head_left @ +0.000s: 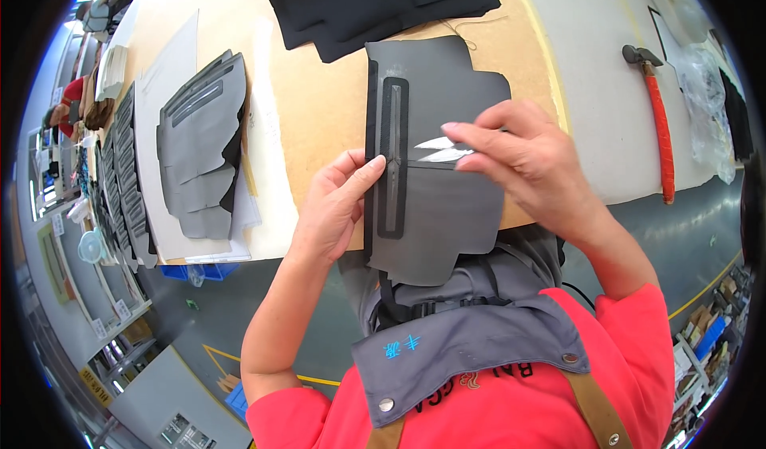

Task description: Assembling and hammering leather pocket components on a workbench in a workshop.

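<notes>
A grey panel (447, 226) with stepped edges lies across the table's front edge, its near end overhanging toward my apron. Along its left side runs a long dark rounded strip (391, 210) with a slit down the middle. My left hand (327, 206) grips the panel's left edge, thumb on top and fingers underneath. Between the thumb and fingers of my right hand (538, 162) are silver thread snips (435, 151). Their two pointed blades are apart and point left, over the panel near the strip's middle.
Black cut pieces (383, 6) are piled at the far side, with loose thread nearby. On the left lies a stack of grey panels (199, 150), with more panels (128, 186) beyond. A red-handled hammer (661, 126) and clear plastic (706, 98) lie on the right.
</notes>
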{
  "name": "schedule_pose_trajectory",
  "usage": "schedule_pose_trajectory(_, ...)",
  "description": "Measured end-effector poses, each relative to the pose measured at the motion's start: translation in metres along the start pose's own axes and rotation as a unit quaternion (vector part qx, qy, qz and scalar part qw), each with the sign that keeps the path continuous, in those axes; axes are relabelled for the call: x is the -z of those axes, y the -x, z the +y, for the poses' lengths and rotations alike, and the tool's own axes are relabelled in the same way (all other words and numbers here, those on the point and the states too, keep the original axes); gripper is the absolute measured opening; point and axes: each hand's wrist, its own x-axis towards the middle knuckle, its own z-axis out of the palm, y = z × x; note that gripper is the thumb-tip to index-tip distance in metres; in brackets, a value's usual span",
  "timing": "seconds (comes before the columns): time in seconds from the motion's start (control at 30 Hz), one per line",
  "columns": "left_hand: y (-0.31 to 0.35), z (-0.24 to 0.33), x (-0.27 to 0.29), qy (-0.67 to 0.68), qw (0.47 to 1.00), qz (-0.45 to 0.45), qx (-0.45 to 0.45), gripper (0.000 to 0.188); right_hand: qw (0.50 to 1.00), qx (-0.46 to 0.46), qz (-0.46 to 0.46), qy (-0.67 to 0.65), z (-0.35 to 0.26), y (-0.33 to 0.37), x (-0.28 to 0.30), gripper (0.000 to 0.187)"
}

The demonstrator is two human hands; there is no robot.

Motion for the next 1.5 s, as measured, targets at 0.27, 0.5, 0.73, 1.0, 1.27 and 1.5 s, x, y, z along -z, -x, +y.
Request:
schedule_pose_trajectory(0.27,-0.002,-0.006,0.000,-0.033,0.999,-0.005,-0.002,0.017,0.996,0.027,-0.028,0.079,-0.007,-0.006,-0.024,0.021)
schedule_pose_trajectory(0.5,-0.001,-0.006,-0.008,-0.054,0.998,0.015,-0.007,0.028,0.993,0.030,-0.028,0.108,-0.008,-0.003,-0.023,0.020)
schedule_pose_trajectory(0.73,-0.001,-0.006,-0.007,-0.036,0.999,0.008,-0.021,0.023,0.995,0.042,-0.010,0.085,-0.009,-0.004,-0.022,0.028)
schedule_pose_trajectory(1.0,0.001,-0.005,-0.014,-0.041,0.999,0.018,-0.023,0.020,0.991,0.044,-0.026,0.124,-0.012,-0.004,-0.024,0.025)
schedule_pose_trajectory(1.27,0.001,-0.007,-0.015,-0.045,0.998,0.004,-0.038,0.027,0.987,0.066,-0.006,0.147,-0.012,-0.005,-0.031,0.021)
schedule_pose_trajectory(1.5,-0.002,-0.009,-0.014,-0.059,0.996,0.021,-0.056,0.021,0.997,0.003,0.036,0.065,0.010,-0.007,-0.022,0.022)
